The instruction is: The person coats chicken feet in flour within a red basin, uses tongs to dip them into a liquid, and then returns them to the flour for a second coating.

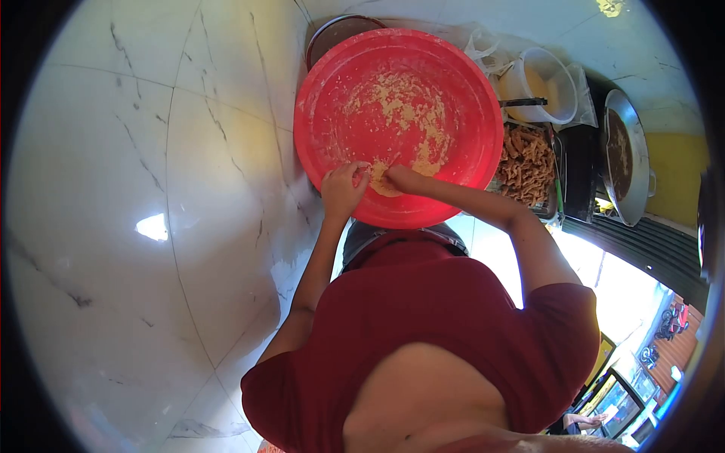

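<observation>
A large round red plastic basin (pixel 317 98) stands in front of my body, with yellowish crumbly flour mixture (pixel 411 109) scattered over its bottom and heaped near the side closest to me. At the near left edge, my left hand (pixel 345 186) rests inside the rim, its fingers a little bent and apart, touching the edge of the mixture. My right hand (pixel 406 179) reaches in from the right and presses down into the near heap. Its fingers point away under the hand and are hidden, so whether they grip anything does not show.
Right of the basin, a tray of brown fried strips (pixel 526 164) sits below a white plastic tub (pixel 563 87) with a dark handle across its rim. Farther right is a wide metal pan (pixel 621 147) of brown oil. Marbled tiles (pixel 151 189) cover the left side. Another person's hand (pixel 591 420) shows at lower right.
</observation>
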Tool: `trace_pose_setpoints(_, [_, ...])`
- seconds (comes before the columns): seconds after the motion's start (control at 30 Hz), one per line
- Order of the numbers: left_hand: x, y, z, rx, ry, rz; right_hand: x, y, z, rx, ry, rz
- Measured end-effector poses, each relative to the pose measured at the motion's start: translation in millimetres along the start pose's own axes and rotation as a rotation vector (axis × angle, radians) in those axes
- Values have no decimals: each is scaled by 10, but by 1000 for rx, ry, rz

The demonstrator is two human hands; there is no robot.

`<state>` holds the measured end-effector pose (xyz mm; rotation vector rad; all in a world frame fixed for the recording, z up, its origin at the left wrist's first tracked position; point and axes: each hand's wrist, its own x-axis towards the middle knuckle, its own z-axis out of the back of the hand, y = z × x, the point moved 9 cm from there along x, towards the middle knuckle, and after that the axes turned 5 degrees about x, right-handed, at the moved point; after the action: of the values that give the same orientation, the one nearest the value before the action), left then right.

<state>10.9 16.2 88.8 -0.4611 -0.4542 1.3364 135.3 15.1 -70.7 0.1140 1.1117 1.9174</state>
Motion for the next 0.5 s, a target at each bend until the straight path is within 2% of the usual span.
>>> trace_pose_setpoints(0.07, [-2,-1,9,-15,-20,-16,-41,101,-52,-5,-13,29])
trace_pose_setpoints(0.17, [-5,1,-9,-20,-8,-15,-134,213,-132,-158,198,-78])
trace_pose_setpoints(0.27, [-12,8,-6,-22,4,-13,-198,153,-34,137,221,-109])
trace_pose_setpoints(0.37, [-23,5,-11,-10,-17,-27,54,-383,69,152,255,-151])
trace_pose_setpoints(0.47, [-23,-6,3,17,-24,-26,168,-508,495,84,-71,69])
trace_pose_setpoints(0.5, [-25,-7,10,28,-22,-21,170,-551,536,18,-108,-50])
